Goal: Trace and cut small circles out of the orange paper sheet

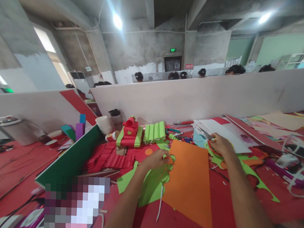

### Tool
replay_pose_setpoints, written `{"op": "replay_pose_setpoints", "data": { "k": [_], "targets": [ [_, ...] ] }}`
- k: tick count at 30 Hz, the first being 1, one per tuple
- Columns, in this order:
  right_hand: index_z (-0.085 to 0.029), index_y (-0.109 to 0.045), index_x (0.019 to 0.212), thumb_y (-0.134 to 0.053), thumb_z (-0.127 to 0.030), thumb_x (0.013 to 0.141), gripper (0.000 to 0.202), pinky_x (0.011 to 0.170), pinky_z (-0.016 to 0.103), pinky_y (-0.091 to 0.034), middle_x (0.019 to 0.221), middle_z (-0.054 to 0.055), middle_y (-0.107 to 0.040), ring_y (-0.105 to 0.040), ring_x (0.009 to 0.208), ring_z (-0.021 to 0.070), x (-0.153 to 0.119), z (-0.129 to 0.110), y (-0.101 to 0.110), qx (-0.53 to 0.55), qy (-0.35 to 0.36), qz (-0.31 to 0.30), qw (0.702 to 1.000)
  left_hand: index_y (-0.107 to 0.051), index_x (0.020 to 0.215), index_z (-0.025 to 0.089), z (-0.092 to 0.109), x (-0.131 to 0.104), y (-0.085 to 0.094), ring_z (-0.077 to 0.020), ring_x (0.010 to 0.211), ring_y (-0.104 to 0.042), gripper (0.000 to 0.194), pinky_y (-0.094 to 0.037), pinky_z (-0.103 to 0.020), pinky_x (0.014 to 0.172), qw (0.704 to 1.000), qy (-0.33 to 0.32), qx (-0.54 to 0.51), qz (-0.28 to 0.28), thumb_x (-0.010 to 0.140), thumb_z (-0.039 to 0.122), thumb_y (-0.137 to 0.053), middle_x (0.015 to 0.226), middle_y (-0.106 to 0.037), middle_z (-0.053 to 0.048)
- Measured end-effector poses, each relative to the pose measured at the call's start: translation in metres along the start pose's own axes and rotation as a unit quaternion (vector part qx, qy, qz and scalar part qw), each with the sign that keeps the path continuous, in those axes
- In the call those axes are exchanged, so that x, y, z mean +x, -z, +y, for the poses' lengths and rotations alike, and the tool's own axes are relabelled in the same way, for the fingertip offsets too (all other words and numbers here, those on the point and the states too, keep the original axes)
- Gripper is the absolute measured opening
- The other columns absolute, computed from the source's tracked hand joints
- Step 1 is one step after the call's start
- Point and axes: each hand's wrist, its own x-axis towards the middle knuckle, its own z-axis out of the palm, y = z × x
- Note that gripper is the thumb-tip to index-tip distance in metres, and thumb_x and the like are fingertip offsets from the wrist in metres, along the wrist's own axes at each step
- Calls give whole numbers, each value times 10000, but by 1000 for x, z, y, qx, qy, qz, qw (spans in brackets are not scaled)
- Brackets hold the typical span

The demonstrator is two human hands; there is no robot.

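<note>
My left hand (158,159) is closed in a pinch over the table, with a bit of orange paper (168,159) at its fingertips. Around those fingers lie several green paper circles (166,176), along the left edge of a large orange sheet (189,181). Under the left wrist is a cut green sheet (150,190). My right hand (222,145) grips a pair of scissors (205,132) beyond the sheet's upper right corner, blades pointing away to the left. Green paper offcuts (249,174) with curved cutouts lie below and beside the right hand.
Red pleated paper pieces (108,159) and a red-and-green paper model (130,133) stand at left, beside green rolled strips (154,132) and a white cup (104,124). A green board (70,154) borders them. Power strips (289,173) with cables lie right. A white partition (167,98) runs behind.
</note>
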Motion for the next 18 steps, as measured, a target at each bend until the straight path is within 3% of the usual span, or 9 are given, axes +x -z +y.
{"op": "replay_pose_setpoints", "data": {
  "k": [5, 9, 13, 15, 18],
  "targets": [
    [-191, -653, 1158, -560, -206, 817, 354, 644, 293, -419, 965, 121, -750, -696, 894, 276, 4, 14, -7, -54, -2, -4, 999, -637, 836, 209, -3, 0, 1, -211, 753, -602, 131, -407, -286, 634, 996, 30, 56, 64, 832, 273, -523, 849, -675, -61],
    [-213, -676, 1110, -602, -322, 822, 316, 697, 316, -441, 1012, 130, -741, -687, 942, 302, 3, 12, -4, -61, 6, -8, 998, -607, 787, 190, -8, 0, 8, -176, 672, -572, 146, -379, -265, 600, 989, 70, 63, 114, 851, 278, -508, 769, -654, -42],
    [-206, -636, 1168, -546, -435, 880, 379, 698, 316, -453, 1058, 141, -731, -685, 956, 299, -3, -10, 2, 6, 45, -7, 999, -616, 810, 184, -14, -4, 24, -170, 684, -581, 192, -372, -243, 598, 972, 150, 61, 172, 879, 315, -494, 746, -654, -31],
    [-223, -627, 1177, -542, -423, 895, 356, 718, 290, -458, 1072, 110, -731, -687, 959, 261, -8, -27, 2, 61, 125, -48, 989, -625, 810, 184, -18, -9, 32, -176, 711, -596, 181, -369, -238, 604, 962, 187, 79, 183, 874, 309, -510, 766, -670, -37],
    [-233, -647, 1131, -573, -403, 883, 309, 728, 281, -455, 1052, 84, -736, -685, 939, 246, -17, -50, -2, 63, 185, -105, 975, -637, 803, 188, -26, -17, 42, -192, 723, -609, 141, -351, -247, 595, 944, 242, 123, 185, 843, 294, -553, 803, -689, -56]
  ]
}}
